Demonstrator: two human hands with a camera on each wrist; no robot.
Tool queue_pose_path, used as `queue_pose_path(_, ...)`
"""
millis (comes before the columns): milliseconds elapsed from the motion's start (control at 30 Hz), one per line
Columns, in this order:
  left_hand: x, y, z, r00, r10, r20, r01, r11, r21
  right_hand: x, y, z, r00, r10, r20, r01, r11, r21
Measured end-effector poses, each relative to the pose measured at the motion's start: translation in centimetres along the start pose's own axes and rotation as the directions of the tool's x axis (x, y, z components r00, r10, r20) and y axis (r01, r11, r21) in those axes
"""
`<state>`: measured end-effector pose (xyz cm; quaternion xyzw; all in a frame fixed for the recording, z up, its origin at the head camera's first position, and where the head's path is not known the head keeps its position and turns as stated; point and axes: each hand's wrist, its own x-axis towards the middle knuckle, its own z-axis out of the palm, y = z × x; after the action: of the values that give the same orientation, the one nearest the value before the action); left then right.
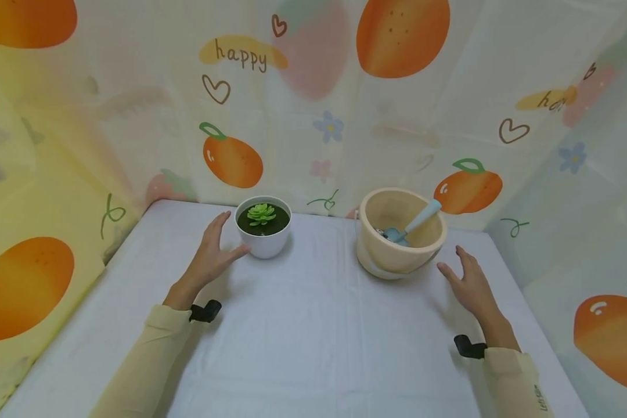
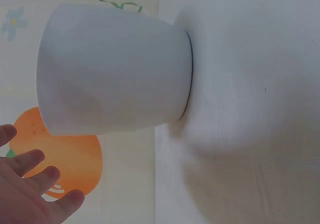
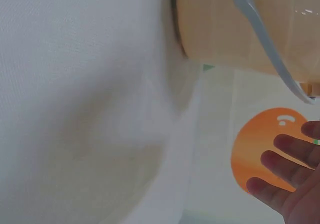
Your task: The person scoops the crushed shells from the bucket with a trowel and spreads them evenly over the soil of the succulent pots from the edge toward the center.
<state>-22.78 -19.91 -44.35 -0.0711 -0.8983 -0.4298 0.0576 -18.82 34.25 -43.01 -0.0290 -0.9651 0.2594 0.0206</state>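
Observation:
A white pot (image 1: 264, 244) stands upright at the back left of the table, with a green succulent (image 1: 261, 213) in dark soil. Just left of it is my left hand (image 1: 211, 255), thumb and fingers spread, holding nothing. In the left wrist view the pot's smooth side (image 2: 115, 72) fills the upper left, the fingers apart from it. To the right stands a cream bucket (image 1: 392, 255) with a light-blue-handled shovel (image 1: 420, 223) leaning inside. My right hand (image 1: 472, 287) is beside the bucket's right side, fingers extended and holding nothing. The bucket's grey handle (image 3: 270, 49) hangs down its side in the right wrist view.
A white cloth covers the table (image 1: 313, 337). Behind it hangs a curtain (image 1: 303, 139) printed with oranges, hearts and flowers, continuing along both sides. Black camera mounts (image 1: 205, 312) sit on both wrists. Some small metallic items lie in the bucket beside the shovel.

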Motion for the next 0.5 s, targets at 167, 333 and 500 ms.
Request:
queue_pose_path(167,0.2,0.4,0.1,1.000,0.022,-0.018,-0.022,1.000,-0.013,-0.2,0.0,-0.4,0.999,-0.020,-0.047,0.021,1.000,0.021)
queue_pose_path(333,0.3,0.9,0.1,0.995,0.084,-0.054,-0.087,0.995,-0.055,-0.3,-0.3,-0.9,0.997,-0.019,-0.069,0.021,0.999,0.037)
queue_pose_path(500,0.5,1.4,0.2,0.990,0.122,-0.072,-0.127,0.988,-0.082,-0.2,-0.8,-1.3,0.997,-0.019,-0.074,0.024,0.998,0.061)
